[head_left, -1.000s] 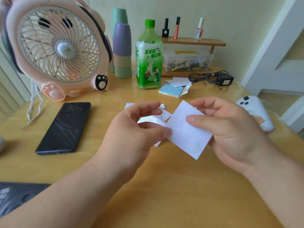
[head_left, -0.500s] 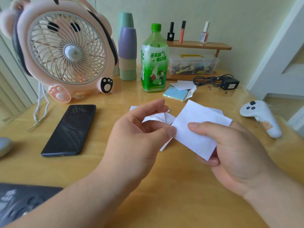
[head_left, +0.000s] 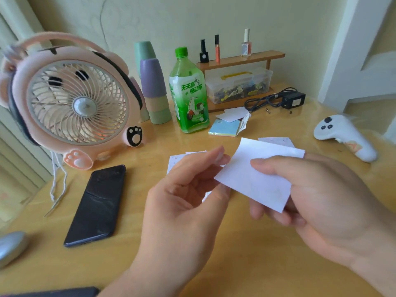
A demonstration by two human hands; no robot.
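- Pale wood makes up the bench (head_left: 214,264), which is set against a light green wall; a pink fan (head_left: 79,106), a dark phone (head_left: 98,204), a green bottle (head_left: 189,97) and a white controller (head_left: 342,136) are seen around the working spot.
- A white slip of paper (head_left: 255,179) is held in the air above the middle of the bench, between the two hands, tilted down toward the right.
- The slip is pinched by the right hand (head_left: 325,202): the thumb is laid across its upper face and the fingers (head_left: 276,215) are curled beneath it.
- The left hand (head_left: 184,202) is loosely curled at the slip's left corner, with the forefinger just beside the edge. Whether the corner is actually gripped cannot be told.
- Dotted sheets (head_left: 174,162) are seen flat on the bench behind the left hand.
- The slip is judged very light, thin and limp. It would be creased or torn by a hard pull.
- A light hold at two opposite edges or corners is advised, so that the paper is kept taut and flat.
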